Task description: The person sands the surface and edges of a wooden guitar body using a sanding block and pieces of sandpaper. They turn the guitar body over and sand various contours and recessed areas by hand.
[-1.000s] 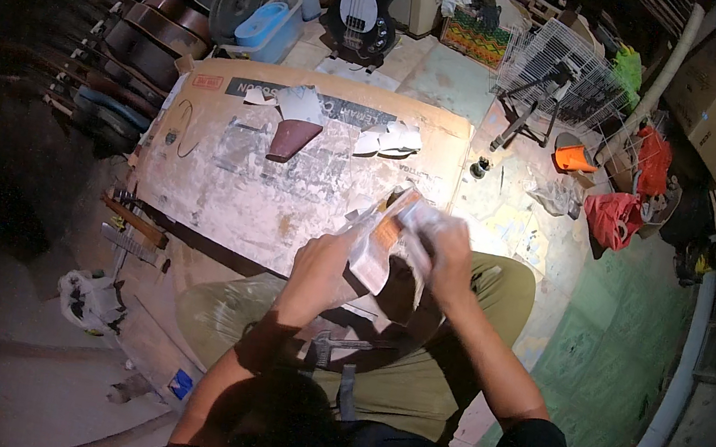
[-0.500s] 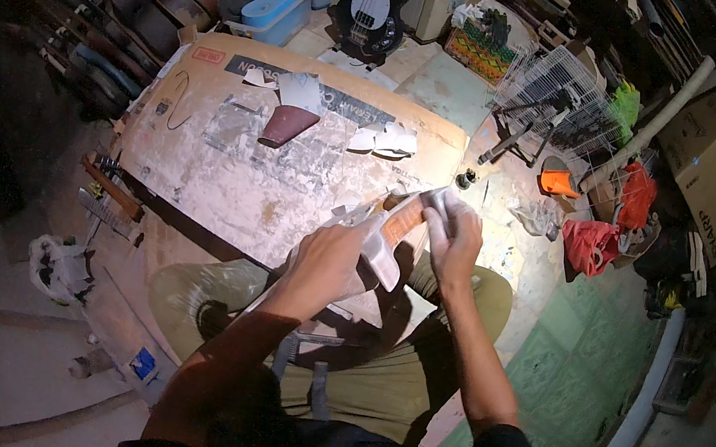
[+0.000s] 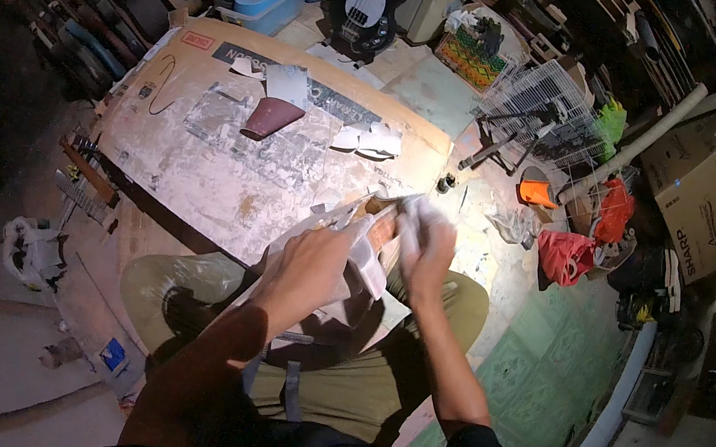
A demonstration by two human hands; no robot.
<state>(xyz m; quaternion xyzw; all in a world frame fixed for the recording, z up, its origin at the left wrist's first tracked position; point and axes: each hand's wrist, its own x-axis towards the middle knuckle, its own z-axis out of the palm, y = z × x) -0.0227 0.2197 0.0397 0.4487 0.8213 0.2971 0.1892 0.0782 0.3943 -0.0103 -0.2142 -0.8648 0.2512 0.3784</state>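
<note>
Over my lap, my left hand [image 3: 312, 265] is closed around a carved wooden piece [image 3: 367, 270], pale and dusty along its edge with an orange-brown face. Its far side is partly hidden behind my hands. My right hand [image 3: 427, 251] is bent over the piece's far end, fingers pressed together on a pale, folded bit of what looks like sandpaper [image 3: 410, 207]; motion blurs it. Ahead on the dusty cardboard sheet [image 3: 194, 137] lie a maroon piece of sandpaper [image 3: 273, 119] and torn white pieces [image 3: 369, 139].
A small dark bottle [image 3: 446, 183] stands just past the cardboard's right edge. To the right are a folded black stand [image 3: 512, 140], a wire rack [image 3: 549, 109], an orange object [image 3: 536, 192] and a red bag [image 3: 565, 256]. Hand tools [image 3: 88, 171] lie left; a bass guitar [image 3: 368, 10] stands behind.
My right hand has shifted over the wooden piece and is now blurred, covering more of its orange-brown face. The whole view has turned slightly, moving the surroundings left. My left hand keeps its hold.
</note>
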